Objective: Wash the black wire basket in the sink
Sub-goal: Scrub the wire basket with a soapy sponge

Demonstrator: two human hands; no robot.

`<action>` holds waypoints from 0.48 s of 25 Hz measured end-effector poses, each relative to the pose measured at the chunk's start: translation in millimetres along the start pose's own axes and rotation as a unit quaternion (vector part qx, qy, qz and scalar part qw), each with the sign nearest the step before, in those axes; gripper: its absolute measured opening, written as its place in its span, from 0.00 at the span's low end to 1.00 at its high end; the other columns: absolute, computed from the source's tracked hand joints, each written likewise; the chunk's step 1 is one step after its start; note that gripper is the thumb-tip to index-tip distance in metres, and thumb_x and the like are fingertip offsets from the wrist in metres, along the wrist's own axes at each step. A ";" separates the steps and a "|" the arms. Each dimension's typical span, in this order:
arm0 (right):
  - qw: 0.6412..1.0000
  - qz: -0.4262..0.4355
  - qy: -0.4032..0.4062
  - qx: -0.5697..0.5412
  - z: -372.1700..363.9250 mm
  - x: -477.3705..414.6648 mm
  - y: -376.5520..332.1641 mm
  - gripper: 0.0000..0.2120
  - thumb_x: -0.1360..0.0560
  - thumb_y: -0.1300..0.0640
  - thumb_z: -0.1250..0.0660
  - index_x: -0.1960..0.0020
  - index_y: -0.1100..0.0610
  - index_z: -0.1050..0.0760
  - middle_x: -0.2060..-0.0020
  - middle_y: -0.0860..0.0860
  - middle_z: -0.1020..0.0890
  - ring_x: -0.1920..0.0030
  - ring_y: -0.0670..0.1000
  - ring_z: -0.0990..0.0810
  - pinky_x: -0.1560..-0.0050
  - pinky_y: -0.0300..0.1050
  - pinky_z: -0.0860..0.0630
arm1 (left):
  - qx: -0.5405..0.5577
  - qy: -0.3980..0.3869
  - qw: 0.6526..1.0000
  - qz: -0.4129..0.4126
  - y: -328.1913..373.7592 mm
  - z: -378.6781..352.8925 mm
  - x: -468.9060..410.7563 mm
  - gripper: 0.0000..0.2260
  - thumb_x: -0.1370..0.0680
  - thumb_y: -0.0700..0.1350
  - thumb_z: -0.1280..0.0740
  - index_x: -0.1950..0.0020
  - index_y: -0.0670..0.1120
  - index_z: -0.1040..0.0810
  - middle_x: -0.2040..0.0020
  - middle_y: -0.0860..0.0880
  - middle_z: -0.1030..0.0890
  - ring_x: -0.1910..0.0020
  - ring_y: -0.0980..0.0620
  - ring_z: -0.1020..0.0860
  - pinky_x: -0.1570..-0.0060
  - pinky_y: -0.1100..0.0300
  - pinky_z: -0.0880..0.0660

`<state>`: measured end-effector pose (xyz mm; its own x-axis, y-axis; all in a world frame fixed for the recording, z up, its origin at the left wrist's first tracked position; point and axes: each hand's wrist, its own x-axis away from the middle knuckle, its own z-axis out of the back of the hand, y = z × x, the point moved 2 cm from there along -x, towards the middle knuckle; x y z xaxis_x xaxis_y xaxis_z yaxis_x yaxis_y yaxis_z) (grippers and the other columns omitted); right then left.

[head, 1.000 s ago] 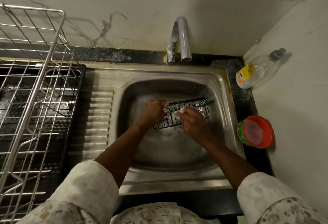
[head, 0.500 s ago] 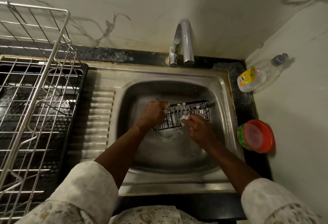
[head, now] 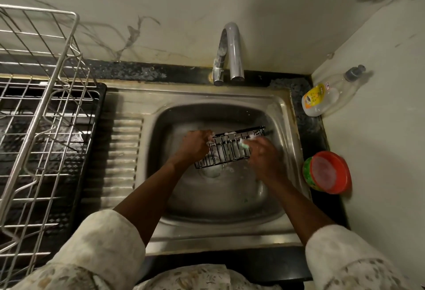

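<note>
Midway through a scrub, the black wire basket (head: pixel 230 149) was held tilted above the drain inside the steel sink (head: pixel 230 236), the left hand (head: pixel 194 144) curled round its left end and the right hand (head: pixel 264 154), blurred, pinching a sudsy pale-green pad (head: pixel 244 143) against the wires. Light and rigid but probably soap-slick, the basket looked safest gripped by its thicker rim.

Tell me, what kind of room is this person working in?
Most likely a home kitchen, at the washing-up corner. There is a steel sink with a curved tap, a wire dish rack beside it, and a bottle of dish liquid on the dark counter.
</note>
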<state>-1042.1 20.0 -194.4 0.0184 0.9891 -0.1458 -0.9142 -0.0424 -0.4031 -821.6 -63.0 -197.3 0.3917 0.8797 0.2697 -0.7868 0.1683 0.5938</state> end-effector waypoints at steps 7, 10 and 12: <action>0.997 -0.010 -0.044 0.057 -0.7 -2.5 22.5 0.18 0.28 0.73 0.33 0.44 0.58 0.16 0.49 0.56 0.18 0.50 0.59 0.19 0.52 0.54 0.19 | 0.001 0.012 1.000 0.002 0.9 0.5 0.3 0.16 0.23 0.35 0.37 0.38 0.46 0.19 0.46 0.43 0.16 0.47 0.41 0.19 0.51 0.58 0.26; 0.998 0.010 -0.036 0.050 -7.5 25.1 33.6 0.18 0.27 0.69 0.37 0.43 0.57 0.17 0.48 0.55 0.17 0.49 0.57 0.18 0.52 0.57 0.19 | 0.002 0.004 1.000 -0.003 1.4 1.5 1.3 0.17 0.25 0.34 0.38 0.39 0.45 0.19 0.47 0.43 0.15 0.48 0.40 0.18 0.51 0.56 0.24; 0.998 -0.051 0.011 0.027 -5.7 -13.2 30.0 0.18 0.29 0.74 0.36 0.46 0.60 0.15 0.50 0.59 0.16 0.50 0.59 0.17 0.47 0.48 0.21 | 0.004 -0.002 1.000 -0.004 1.6 2.3 -0.1 0.17 0.25 0.34 0.38 0.39 0.45 0.19 0.46 0.42 0.16 0.47 0.39 0.19 0.48 0.53 0.23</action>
<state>-1067.5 4.9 -209.7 0.1204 0.9845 -0.1274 -0.9275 0.0658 -0.3680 -821.8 -63.9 -194.7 0.4000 0.8763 0.2683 -0.7799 0.1717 0.6019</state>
